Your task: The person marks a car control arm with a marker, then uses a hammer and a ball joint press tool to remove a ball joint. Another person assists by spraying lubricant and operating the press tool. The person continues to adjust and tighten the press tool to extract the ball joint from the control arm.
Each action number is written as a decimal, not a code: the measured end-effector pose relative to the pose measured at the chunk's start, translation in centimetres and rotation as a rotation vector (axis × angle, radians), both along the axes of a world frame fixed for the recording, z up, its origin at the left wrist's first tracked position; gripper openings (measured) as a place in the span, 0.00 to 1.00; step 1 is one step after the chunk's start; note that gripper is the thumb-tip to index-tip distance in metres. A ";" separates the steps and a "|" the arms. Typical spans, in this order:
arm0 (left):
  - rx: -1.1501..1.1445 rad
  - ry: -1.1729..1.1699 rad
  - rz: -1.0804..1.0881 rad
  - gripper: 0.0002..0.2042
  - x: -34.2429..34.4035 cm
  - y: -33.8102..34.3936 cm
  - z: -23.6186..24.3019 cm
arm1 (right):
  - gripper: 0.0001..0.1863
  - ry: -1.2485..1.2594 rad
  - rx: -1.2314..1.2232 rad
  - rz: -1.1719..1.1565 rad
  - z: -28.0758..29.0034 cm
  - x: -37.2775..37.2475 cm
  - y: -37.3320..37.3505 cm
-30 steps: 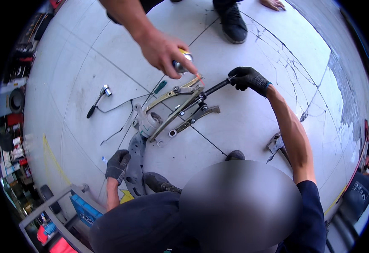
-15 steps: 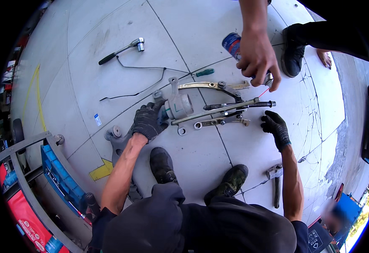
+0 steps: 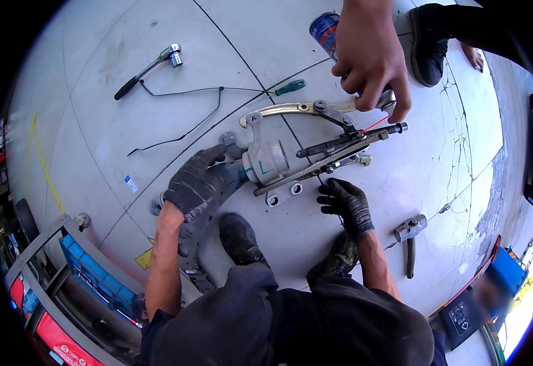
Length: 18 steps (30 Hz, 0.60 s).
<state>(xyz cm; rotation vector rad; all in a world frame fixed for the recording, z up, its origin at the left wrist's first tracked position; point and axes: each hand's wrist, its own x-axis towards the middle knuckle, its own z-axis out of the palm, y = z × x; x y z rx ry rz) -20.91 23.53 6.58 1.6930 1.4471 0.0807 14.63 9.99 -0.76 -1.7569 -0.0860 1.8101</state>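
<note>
My left hand (image 3: 196, 185), in a dark work glove, is closed around a grey metal suspension arm (image 3: 223, 183), beside its thick round bushing housing (image 3: 270, 163). A three-jaw puller (image 3: 333, 160) lies with its jaws around that housing, its threaded centre screw (image 3: 321, 148) pointing at the opening. Just below the puller's lower jaws, my right hand (image 3: 347, 204), also gloved, hovers with fingers apart and nothing in it. From the top, another person's hand (image 3: 373, 61) holds a blue spray can (image 3: 325, 32), its red straw reaching the puller's screw end.
A ratchet with a socket (image 3: 150, 70), a thin dark bent cable (image 3: 184, 94) and a green-handled screwdriver (image 3: 291, 86) lie on the tiled floor. A hammer (image 3: 411, 229) lies at right. A metal-framed cart (image 3: 41, 244) stands at lower left; the co-worker's shoe (image 3: 428, 46) is at upper right.
My right hand has moved left, from the puller's screw end to below its jaws. The puller has tilted, its screw end higher. The straw stays at the screw while the view has shifted.
</note>
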 end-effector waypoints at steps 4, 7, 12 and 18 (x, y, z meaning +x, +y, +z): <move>0.203 0.033 0.025 0.16 0.9 5.8 -1.3 | 0.27 -0.139 -0.071 0.128 -1.7 -1.3 3.1; 0.204 0.090 -0.142 0.18 3.5 10.4 -4.3 | 0.25 -0.100 -0.150 0.221 -2.8 -2.8 4.5; 0.049 0.163 -0.391 0.18 5.8 12.0 -6.8 | 0.25 -0.194 -0.093 0.167 -2.8 -3.9 4.5; -0.012 0.259 -0.519 0.18 6.2 11.0 -5.8 | 0.24 -0.271 -0.117 0.173 -3.4 -4.5 4.6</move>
